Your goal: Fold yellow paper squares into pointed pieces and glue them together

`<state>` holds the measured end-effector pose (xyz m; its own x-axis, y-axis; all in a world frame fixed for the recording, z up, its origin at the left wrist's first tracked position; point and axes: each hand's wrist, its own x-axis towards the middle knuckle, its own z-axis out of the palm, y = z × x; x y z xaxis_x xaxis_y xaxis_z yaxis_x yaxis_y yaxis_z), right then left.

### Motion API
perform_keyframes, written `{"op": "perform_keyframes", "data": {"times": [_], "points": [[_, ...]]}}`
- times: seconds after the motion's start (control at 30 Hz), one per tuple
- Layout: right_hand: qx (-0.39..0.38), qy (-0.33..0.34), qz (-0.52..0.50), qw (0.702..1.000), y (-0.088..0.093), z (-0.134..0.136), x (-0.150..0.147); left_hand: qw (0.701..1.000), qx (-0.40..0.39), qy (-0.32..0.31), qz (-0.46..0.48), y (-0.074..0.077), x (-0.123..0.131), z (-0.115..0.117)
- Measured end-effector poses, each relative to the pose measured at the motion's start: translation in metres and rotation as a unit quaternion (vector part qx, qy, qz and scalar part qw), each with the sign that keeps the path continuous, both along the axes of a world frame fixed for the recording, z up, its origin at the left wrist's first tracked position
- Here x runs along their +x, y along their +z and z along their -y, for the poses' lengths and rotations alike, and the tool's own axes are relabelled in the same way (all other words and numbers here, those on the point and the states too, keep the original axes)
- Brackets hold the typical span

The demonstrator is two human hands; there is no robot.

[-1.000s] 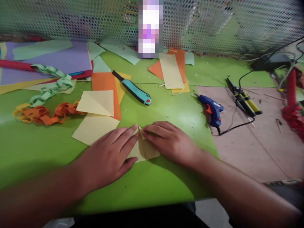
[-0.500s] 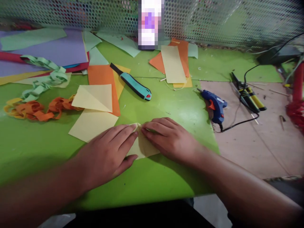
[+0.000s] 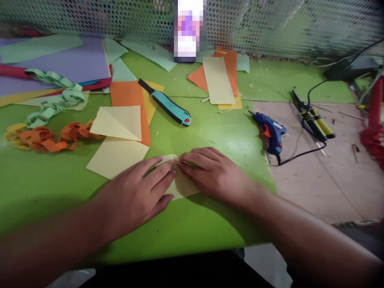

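A small folded piece of pale yellow paper (image 3: 181, 187) lies on the green sheet (image 3: 192, 224) near the table's front edge. My left hand (image 3: 136, 196) lies flat on its left part, fingers stretched out and pressing down. My right hand (image 3: 214, 174) rests flat on its right part, fingertips meeting those of the left hand at the paper's top. Most of the paper is hidden under both hands. Two more pale yellow sheets, one flat (image 3: 117, 157) and one folded into a triangle (image 3: 117, 123), sit just left of my left hand.
A teal utility knife (image 3: 165, 103) lies behind the hands. A blue glue gun (image 3: 271, 132) with a black cord and yellow-handled pliers (image 3: 313, 120) are at the right. Green (image 3: 54, 98) and orange (image 3: 45, 140) paper chains and coloured sheets cover the left. A perforated metal screen (image 3: 270, 24) closes the back.
Both hands stay pressed on the folded yellow paper; the left fingers have shifted slightly along its top. The view itself has drifted a little.
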<state>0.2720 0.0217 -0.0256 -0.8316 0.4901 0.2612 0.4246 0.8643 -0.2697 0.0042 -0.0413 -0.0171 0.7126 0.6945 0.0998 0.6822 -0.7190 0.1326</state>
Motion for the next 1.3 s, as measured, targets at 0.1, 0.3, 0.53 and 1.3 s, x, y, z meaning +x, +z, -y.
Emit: {"op": "perform_keyframes", "data": {"times": [0.1, 0.3, 0.53, 1.3], "points": [[0.0, 0.0, 0.003, 1.0, 0.0, 0.0, 0.0, 1.0, 0.004, 0.001, -0.003, 0.001, 0.001, 0.0], [0.001, -0.007, 0.009, 1.0, 0.0, 0.001, -0.001, 1.0, 0.002, 0.0, -0.002, 0.001, 0.002, 0.0], [0.005, -0.009, 0.015, 1.0, 0.001, 0.001, -0.001, 1.0, 0.018, 0.001, -0.013, 0.0, 0.003, 0.0], [-0.019, -0.081, 0.055, 0.995, 0.014, 0.006, -0.012, 0.999, -0.03, 0.017, -0.008, 0.001, 0.006, 0.003]]}}
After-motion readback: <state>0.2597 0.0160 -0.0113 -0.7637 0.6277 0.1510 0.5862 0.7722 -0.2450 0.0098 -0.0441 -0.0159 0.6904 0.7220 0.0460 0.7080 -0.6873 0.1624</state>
